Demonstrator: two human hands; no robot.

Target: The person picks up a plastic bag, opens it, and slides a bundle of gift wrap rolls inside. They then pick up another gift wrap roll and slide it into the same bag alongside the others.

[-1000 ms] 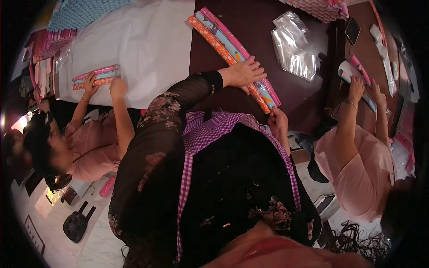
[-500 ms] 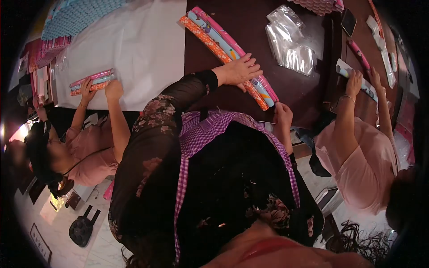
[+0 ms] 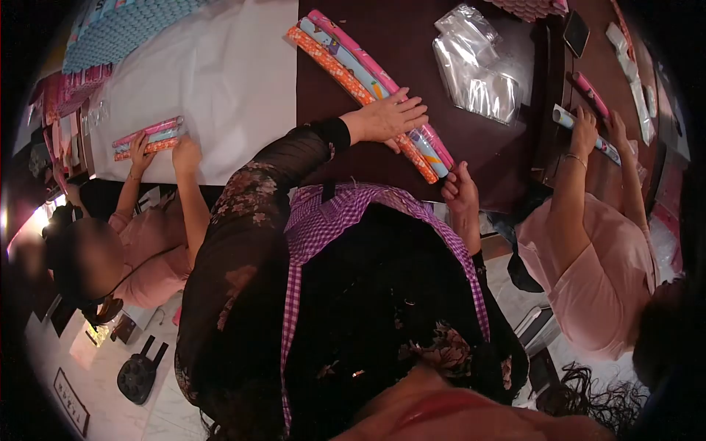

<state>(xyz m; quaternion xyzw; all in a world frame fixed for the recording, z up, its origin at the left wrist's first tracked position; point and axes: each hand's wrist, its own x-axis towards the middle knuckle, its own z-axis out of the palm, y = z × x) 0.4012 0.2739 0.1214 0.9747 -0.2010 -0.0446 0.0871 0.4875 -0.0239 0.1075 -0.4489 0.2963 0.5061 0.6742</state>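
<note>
Three patterned paper rolls, a pink one (image 3: 353, 45), a light blue one (image 3: 340, 53) and an orange one (image 3: 329, 62), lie side by side at a slant on the dark table. A clear shiny film seems to cover their near part. My left hand (image 3: 386, 117) lies across this bundle, fingers over the pink side and thumb by the orange side, gripping it. At the near right end of the rolls is my right hand (image 3: 461, 191), its fingers curled and pinched together. What those fingers hold, if anything, is too small to tell.
Clear plastic sleeves (image 3: 478, 70) lie beyond the rolls. At left, a person's hands (image 3: 165, 152) hold a small roll bundle on a white sheet (image 3: 235, 88). At right, another person's hands (image 3: 597, 128) handle a roll near a phone (image 3: 576, 33). Blue rolls (image 3: 132, 33) are stacked far left.
My right hand has turned and its curled fingers have risen slightly at the rolls' end. My left hand stays on the bundle. The whole view has shifted a little.
</note>
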